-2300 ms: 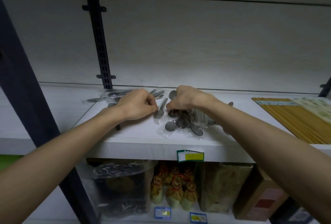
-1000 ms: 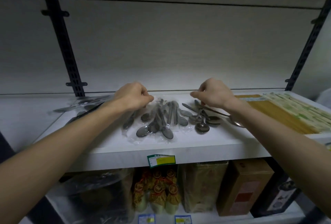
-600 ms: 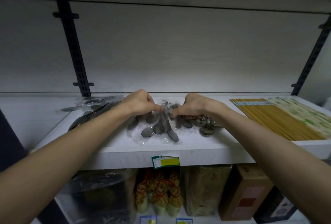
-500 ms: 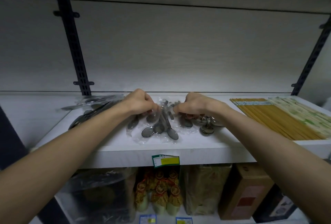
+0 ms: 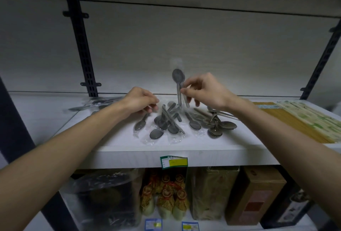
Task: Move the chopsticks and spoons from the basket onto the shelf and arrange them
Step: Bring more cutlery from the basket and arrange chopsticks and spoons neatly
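Note:
Several metal spoons in clear plastic sleeves lie in a loose pile on the white shelf. My right hand pinches the handle of one wrapped spoon and holds it upright above the pile, bowl up. My left hand rests at the pile's left end, its fingertips pinched on the handle end of a wrapped spoon. A heap of unwrapped spoons lies just right of the pile. Yellow chopsticks and green-printed chopstick packs lie at the shelf's right end. The basket is out of sight.
More wrapped cutlery lies at the back left by a black slotted upright. Another upright stands at the right. Below the shelf are gold-wrapped bottles, cardboard boxes and a dark bagged item. A price tag hangs on the shelf edge.
My right hand has lifted one wrapped spoon out of the pile and stood it upright. My left hand has stayed at the pile's left end.

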`<action>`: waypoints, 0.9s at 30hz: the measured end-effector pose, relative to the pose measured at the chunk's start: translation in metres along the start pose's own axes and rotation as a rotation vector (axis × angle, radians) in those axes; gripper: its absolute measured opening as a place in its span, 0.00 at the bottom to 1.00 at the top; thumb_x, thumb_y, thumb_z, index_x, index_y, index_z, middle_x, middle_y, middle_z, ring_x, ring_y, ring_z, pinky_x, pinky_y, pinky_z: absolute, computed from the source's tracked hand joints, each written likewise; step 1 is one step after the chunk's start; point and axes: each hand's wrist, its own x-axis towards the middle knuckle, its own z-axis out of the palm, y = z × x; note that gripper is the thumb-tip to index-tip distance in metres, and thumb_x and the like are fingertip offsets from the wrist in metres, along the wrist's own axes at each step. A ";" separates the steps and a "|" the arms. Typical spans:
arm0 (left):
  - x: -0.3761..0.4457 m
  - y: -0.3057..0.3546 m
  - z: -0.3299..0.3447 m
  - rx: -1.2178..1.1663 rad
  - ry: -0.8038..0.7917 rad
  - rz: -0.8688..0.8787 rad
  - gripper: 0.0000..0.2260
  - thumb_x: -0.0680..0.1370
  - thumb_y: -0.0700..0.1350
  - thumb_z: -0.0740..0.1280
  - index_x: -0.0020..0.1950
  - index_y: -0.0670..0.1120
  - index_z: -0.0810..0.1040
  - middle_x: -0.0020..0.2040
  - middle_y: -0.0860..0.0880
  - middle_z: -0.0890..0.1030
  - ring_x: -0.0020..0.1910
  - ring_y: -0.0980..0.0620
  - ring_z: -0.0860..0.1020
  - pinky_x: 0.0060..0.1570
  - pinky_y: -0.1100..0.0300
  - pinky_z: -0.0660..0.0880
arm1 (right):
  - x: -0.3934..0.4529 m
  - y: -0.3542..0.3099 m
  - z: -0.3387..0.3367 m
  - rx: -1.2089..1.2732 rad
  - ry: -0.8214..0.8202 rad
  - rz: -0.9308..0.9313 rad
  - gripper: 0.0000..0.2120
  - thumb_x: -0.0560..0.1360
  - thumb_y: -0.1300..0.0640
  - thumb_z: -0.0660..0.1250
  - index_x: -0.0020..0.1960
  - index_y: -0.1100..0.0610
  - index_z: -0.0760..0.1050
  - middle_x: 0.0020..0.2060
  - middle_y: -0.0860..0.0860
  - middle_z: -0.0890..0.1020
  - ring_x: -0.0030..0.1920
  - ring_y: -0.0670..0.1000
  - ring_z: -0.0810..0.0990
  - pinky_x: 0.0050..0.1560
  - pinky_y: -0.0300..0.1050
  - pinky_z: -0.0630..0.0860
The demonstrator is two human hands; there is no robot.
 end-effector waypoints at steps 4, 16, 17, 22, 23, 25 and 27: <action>-0.006 0.001 -0.001 -0.007 0.028 0.013 0.10 0.79 0.42 0.71 0.58 0.39 0.80 0.50 0.41 0.87 0.35 0.50 0.81 0.29 0.63 0.72 | -0.008 0.008 0.015 -0.157 -0.098 -0.031 0.11 0.76 0.51 0.70 0.57 0.50 0.83 0.45 0.47 0.87 0.40 0.48 0.86 0.45 0.44 0.81; -0.030 0.017 0.005 0.601 0.020 0.014 0.46 0.59 0.80 0.64 0.65 0.49 0.77 0.54 0.49 0.85 0.53 0.43 0.83 0.54 0.46 0.81 | -0.004 0.022 0.032 -0.622 -0.169 0.353 0.25 0.73 0.35 0.66 0.55 0.55 0.82 0.49 0.51 0.85 0.50 0.55 0.82 0.50 0.49 0.79; -0.029 0.018 0.008 0.663 0.013 0.019 0.50 0.56 0.82 0.61 0.67 0.50 0.75 0.60 0.50 0.83 0.57 0.45 0.81 0.58 0.46 0.78 | -0.002 0.021 0.034 -0.598 -0.186 0.380 0.22 0.73 0.38 0.68 0.53 0.56 0.82 0.48 0.52 0.85 0.50 0.55 0.82 0.50 0.49 0.80; -0.028 0.017 0.016 0.753 -0.003 -0.011 0.45 0.60 0.77 0.70 0.69 0.51 0.73 0.64 0.52 0.79 0.60 0.48 0.77 0.59 0.50 0.75 | 0.008 0.010 0.036 -0.444 -0.187 0.441 0.13 0.70 0.51 0.76 0.51 0.57 0.83 0.42 0.52 0.85 0.44 0.54 0.83 0.48 0.47 0.82; -0.028 0.016 0.014 0.699 -0.011 -0.030 0.43 0.62 0.73 0.73 0.69 0.51 0.73 0.63 0.51 0.79 0.59 0.48 0.78 0.59 0.51 0.76 | 0.010 0.008 0.036 -0.388 -0.203 0.460 0.12 0.70 0.53 0.76 0.50 0.57 0.82 0.40 0.52 0.85 0.42 0.54 0.84 0.46 0.47 0.83; -0.028 0.013 0.007 0.562 -0.026 -0.070 0.37 0.66 0.63 0.78 0.69 0.48 0.73 0.60 0.49 0.79 0.55 0.48 0.79 0.57 0.53 0.77 | 0.012 0.004 0.036 -0.255 -0.232 0.501 0.11 0.71 0.58 0.76 0.51 0.60 0.81 0.38 0.55 0.85 0.40 0.57 0.86 0.42 0.50 0.84; -0.030 0.011 0.000 0.446 -0.027 -0.084 0.31 0.69 0.53 0.79 0.68 0.46 0.74 0.55 0.48 0.79 0.50 0.49 0.79 0.49 0.56 0.78 | 0.013 0.001 0.035 -0.113 -0.243 0.537 0.10 0.72 0.63 0.75 0.51 0.64 0.80 0.37 0.58 0.85 0.35 0.57 0.85 0.37 0.48 0.84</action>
